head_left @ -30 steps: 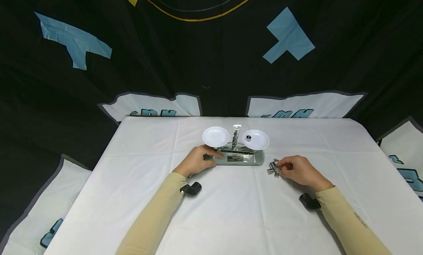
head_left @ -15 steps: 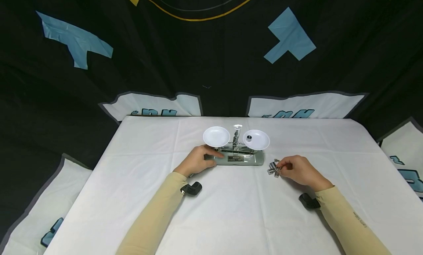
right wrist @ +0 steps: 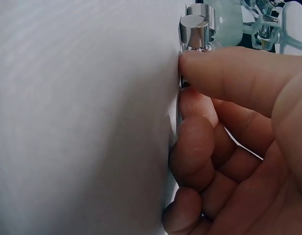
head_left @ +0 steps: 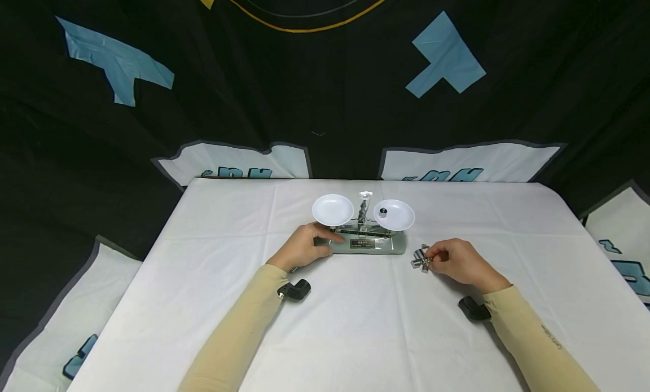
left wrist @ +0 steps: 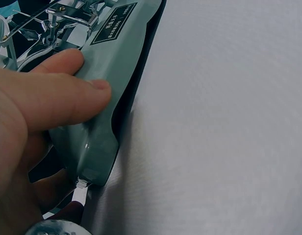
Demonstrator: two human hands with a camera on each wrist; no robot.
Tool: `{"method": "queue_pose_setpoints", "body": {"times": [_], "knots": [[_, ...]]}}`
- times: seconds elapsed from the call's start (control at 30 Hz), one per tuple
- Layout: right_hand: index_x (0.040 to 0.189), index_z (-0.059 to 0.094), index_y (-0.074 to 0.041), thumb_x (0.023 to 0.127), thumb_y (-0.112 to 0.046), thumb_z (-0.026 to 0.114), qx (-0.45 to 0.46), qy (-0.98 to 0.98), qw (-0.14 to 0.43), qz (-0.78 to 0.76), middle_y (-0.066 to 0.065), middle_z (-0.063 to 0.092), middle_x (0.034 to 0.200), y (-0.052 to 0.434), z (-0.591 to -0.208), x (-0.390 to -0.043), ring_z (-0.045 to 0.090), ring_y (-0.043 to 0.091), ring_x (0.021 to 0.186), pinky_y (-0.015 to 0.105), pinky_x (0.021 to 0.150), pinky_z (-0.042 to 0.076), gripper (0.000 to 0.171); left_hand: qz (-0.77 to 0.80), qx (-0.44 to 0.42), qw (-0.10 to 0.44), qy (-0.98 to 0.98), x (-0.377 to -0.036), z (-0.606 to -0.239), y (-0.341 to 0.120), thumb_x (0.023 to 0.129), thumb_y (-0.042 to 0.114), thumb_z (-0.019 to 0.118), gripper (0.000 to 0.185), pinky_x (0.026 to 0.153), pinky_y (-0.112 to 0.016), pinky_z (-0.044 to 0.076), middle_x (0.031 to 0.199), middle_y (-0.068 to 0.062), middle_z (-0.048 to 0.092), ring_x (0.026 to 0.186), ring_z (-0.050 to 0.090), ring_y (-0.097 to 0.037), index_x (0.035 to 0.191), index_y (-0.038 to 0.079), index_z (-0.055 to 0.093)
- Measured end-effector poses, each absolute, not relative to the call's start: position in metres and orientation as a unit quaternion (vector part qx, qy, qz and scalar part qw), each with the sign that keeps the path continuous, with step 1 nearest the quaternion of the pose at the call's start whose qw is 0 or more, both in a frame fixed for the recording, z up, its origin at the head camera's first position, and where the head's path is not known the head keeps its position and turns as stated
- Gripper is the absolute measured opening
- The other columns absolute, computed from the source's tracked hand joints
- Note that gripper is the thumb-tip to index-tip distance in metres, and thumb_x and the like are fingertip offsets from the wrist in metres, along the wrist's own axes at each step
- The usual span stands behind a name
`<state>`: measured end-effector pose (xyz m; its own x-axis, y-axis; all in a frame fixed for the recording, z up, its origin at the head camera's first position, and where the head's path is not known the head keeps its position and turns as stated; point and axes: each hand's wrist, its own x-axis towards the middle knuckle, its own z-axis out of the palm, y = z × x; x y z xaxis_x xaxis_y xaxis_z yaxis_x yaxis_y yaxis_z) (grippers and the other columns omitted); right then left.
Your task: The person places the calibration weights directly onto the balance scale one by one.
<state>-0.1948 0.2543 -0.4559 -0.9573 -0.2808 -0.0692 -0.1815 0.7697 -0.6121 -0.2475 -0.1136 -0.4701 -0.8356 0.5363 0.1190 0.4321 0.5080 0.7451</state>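
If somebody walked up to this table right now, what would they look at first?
Probably the little balance scale in the middle of the white table, with two round white pans and a small metal weight sitting in the right pan. The left hand holds the left end of the scale's grey base. The right hand pinches at a cluster of shiny metal weights lying on the cloth just right of the scale.

Scale point(head_left: 363, 242) mid-table point(head_left: 203, 302); weight point(head_left: 383, 212) in right pan point(head_left: 401, 220). Left hand point(head_left: 302, 248) on scale's left end, right hand point(head_left: 459, 262) at weights point(head_left: 421, 258) just right.
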Motion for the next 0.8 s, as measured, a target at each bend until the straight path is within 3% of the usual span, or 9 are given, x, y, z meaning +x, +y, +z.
{"method": "queue_pose_setpoints", "body": {"times": [0.5,0.8], "knots": [[0.096,0.074,0.001,0.083,0.001,0.070,-0.110,0.940,0.085,-0.312,0.001,0.064,0.076,0.254,-0.454,-0.194,0.052,0.013,0.071,0.020,0.059,0.041,0.014,0.413,0.276,0.069,0.865,-0.247,-0.470,-0.113,0.082,0.000,0.071,0.034,0.110,-0.049,0.048,0.126,-0.006,0.073,0.127,0.062,-0.028,0.112,0.014,0.080],[0.096,0.076,-0.001,0.082,0.002,0.064,-0.118,0.941,0.084,-0.307,0.001,0.063,0.076,0.257,-0.443,-0.197,0.052,0.013,0.069,0.020,0.058,0.041,0.018,0.408,0.276,0.069,0.868,-0.248,-0.470,-0.114,0.082,0.000,0.071,0.034,0.111,-0.048,0.048,0.126,-0.006,0.073,0.127,0.062,-0.026,0.112,0.014,0.080]]}}
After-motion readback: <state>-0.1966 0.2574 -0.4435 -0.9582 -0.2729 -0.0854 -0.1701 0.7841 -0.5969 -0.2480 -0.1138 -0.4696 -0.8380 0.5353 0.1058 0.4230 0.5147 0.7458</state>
